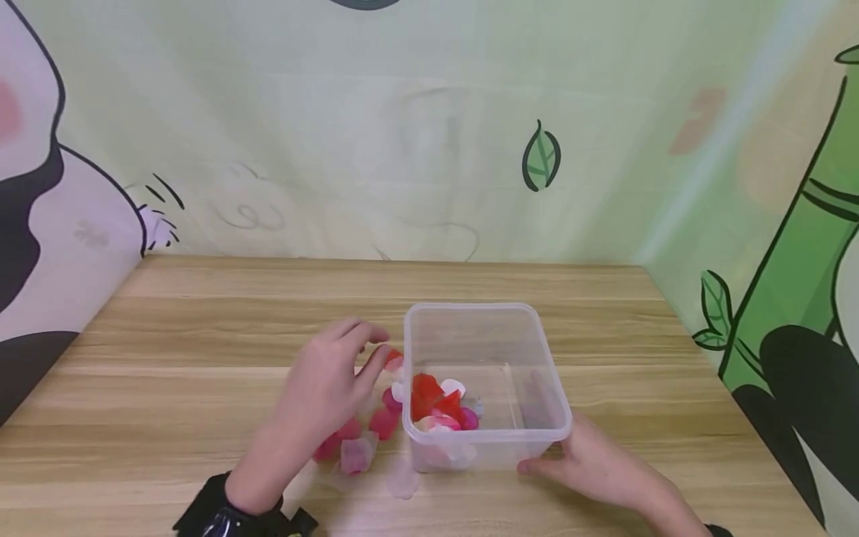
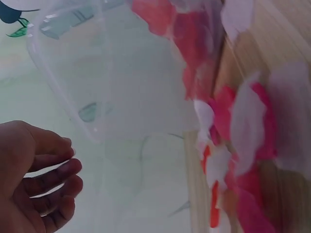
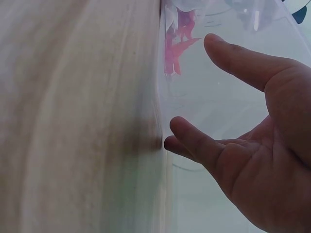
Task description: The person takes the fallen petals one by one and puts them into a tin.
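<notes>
A clear plastic box (image 1: 486, 435), without a lid, stands on the table with red, pink and white artificial petals (image 1: 426, 397) lying inside toward its left. Just left of the box, my left hand (image 1: 329, 380) hovers over loose petals (image 1: 384, 423), fingers loosely bent. Nothing shows between those fingers (image 2: 73, 167) in the left wrist view. A red-and-pink petal (image 1: 394, 359) appears right by the fingertips in the head view. My right hand (image 1: 590, 462) rests at the box's near right corner, thumb at the front, straight fingers along the right wall, partly seen through the plastic.
More pink and white petals (image 1: 356, 453) lie along the box's left side, and a pale one (image 1: 403, 481) sits near its front left corner. The wooden table (image 1: 201, 313) ends at a printed cloth backdrop (image 1: 335, 149) behind and at both sides.
</notes>
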`<state>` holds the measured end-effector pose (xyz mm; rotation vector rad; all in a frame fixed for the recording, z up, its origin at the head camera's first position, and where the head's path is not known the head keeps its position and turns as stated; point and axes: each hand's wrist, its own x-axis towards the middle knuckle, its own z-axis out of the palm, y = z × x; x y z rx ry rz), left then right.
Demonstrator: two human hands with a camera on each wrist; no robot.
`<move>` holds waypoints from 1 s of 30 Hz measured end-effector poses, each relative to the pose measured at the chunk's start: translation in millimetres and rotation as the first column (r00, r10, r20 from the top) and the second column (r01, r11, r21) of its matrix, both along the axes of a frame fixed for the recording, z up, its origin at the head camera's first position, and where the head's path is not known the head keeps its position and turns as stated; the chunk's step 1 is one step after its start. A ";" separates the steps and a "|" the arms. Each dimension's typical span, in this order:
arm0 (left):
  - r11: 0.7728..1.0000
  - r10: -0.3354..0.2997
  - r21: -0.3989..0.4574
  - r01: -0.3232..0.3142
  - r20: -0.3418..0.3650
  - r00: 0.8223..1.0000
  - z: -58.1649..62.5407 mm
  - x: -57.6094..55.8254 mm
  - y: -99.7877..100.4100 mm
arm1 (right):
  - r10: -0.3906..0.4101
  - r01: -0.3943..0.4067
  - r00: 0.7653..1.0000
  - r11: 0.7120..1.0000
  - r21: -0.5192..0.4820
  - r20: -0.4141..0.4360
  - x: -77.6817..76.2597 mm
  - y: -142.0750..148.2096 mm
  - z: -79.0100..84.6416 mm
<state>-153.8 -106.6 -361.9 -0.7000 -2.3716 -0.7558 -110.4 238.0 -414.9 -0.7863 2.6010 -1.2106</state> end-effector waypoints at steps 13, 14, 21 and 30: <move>0.923 0.266 -0.361 -0.131 0.356 0.896 -21.1 -15.2 -14.7 | -0.001 0.001 1.000 1.000 -0.009 0.004 0.0 0.9 -0.3; 0.917 0.276 -0.380 -0.125 0.376 0.885 -22.0 -15.6 -15.4 | 0.000 0.000 1.000 1.000 -0.009 0.004 0.1 0.9 -0.3; 0.896 0.312 -0.433 -0.102 0.448 0.838 -30.5 -15.8 -19.0 | 0.002 -0.002 1.000 1.000 -0.005 0.012 0.4 0.6 0.5; 0.892 0.328 -0.441 -0.098 0.483 0.811 -37.1 -18.5 -19.9 | -0.011 0.012 0.999 1.000 -0.001 0.039 0.3 -0.1 1.7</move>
